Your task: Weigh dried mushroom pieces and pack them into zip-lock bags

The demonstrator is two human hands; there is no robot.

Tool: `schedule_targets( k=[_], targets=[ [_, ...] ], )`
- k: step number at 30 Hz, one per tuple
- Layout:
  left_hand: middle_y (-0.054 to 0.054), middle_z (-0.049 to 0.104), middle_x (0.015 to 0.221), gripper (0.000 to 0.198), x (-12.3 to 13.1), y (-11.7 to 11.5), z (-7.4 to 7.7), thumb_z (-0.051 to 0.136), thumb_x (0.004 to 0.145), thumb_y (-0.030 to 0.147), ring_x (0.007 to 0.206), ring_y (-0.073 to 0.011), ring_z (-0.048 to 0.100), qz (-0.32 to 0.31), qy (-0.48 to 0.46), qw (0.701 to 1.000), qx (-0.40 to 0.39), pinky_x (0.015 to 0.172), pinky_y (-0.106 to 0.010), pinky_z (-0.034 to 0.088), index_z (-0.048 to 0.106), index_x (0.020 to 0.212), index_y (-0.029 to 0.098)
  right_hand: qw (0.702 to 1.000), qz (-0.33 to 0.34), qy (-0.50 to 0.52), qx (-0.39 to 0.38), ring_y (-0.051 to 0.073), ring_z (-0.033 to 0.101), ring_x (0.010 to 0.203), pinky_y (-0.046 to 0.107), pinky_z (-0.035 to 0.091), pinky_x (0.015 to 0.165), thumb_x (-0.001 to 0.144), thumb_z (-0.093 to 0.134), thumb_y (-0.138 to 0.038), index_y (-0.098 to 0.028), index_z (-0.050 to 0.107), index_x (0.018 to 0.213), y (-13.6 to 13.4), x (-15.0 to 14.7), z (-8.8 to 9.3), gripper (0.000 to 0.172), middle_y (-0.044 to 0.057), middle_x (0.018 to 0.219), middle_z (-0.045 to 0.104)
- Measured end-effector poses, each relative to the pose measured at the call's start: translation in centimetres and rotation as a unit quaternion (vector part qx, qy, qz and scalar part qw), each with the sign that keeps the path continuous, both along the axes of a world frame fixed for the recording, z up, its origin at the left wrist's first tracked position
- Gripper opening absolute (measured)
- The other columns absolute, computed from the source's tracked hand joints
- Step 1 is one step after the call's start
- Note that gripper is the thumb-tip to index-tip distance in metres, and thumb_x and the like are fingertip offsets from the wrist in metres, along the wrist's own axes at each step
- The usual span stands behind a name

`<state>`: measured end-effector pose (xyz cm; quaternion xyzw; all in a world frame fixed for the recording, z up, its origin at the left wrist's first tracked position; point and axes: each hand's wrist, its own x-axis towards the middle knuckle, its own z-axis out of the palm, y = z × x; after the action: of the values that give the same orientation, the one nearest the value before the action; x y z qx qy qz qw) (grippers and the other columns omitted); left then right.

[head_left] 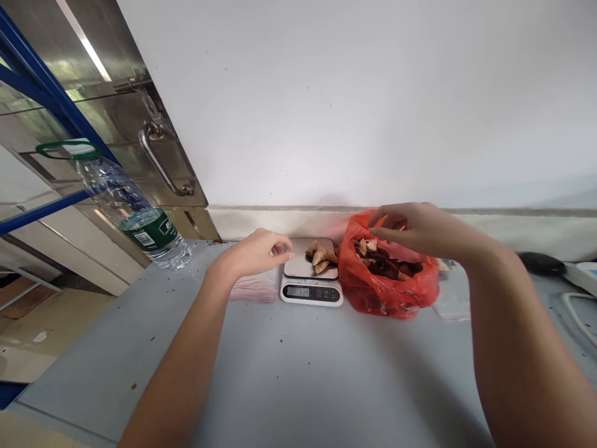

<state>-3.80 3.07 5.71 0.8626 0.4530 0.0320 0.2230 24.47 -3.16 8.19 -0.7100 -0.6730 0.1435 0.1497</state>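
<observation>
Orange-red plastic frames the busiest corner of the grey table point(298, 373) as I watch through the head camera: my right hand point(415, 229) hovers over the open mouth of the red bag point(387, 289), its fingers curled and drawn together above the dark and tan dried pieces point(382, 258) inside, though I cannot tell whether a piece is actually pinched between them. Just left of the bag, touching or nearly so, sits the small white scale point(311, 283), its steel pan carrying a little heap of tan chunks point(321, 256) toward the right rear, the display lit but too small for me to read with confidence. My left hand point(255, 252) rests at the pan's left edge, fingers loosely bunched with thumb meeting fingertip, and from here I see nothing held in them. The heap lies to the left of the right hand's fingers and right of the left hand's, with the left hand the nearer of the two. A clear zip bag point(254, 289) lies flat under the left wrist; a water bottle point(140, 214) leans at far left beside a steel door point(116, 118).
</observation>
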Motion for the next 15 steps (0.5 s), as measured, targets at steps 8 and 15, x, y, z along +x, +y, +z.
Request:
schedule_targets(
  k=[8, 15],
  targets=[
    [-0.009, 0.077, 0.107, 0.029, -0.6, 0.6, -0.3, 0.048, 0.095, 0.032, 0.090, -0.0238, 0.070, -0.004, 0.005, 1.000, -0.012, 0.074, -0.031, 0.051, 0.074, 0.102, 0.021, 0.995, 0.073, -0.007, -0.070, 0.022, 0.064, 0.075, 0.031, 0.046, 0.063, 0.089, 0.056, -0.025, -0.029, 0.074, 0.089, 0.4, -0.8, -0.3, 0.018, 0.002, 0.083, 0.073],
    [-0.008, 0.078, 0.105, 0.028, -0.8, 1.3, -0.9, 0.049, 0.094, 0.025, 0.090, -0.0241, 0.071, -0.022, -0.004, 1.000, -0.004, 0.074, -0.031, 0.052, 0.075, 0.102, 0.021, 0.994, 0.075, -0.011, -0.079, 0.021, 0.053, 0.063, 0.033, 0.041, 0.057, 0.089, 0.057, -0.024, -0.025, 0.061, 0.067, 0.4, -0.9, -0.4, 0.022, 0.004, 0.069, 0.062]
  ],
)
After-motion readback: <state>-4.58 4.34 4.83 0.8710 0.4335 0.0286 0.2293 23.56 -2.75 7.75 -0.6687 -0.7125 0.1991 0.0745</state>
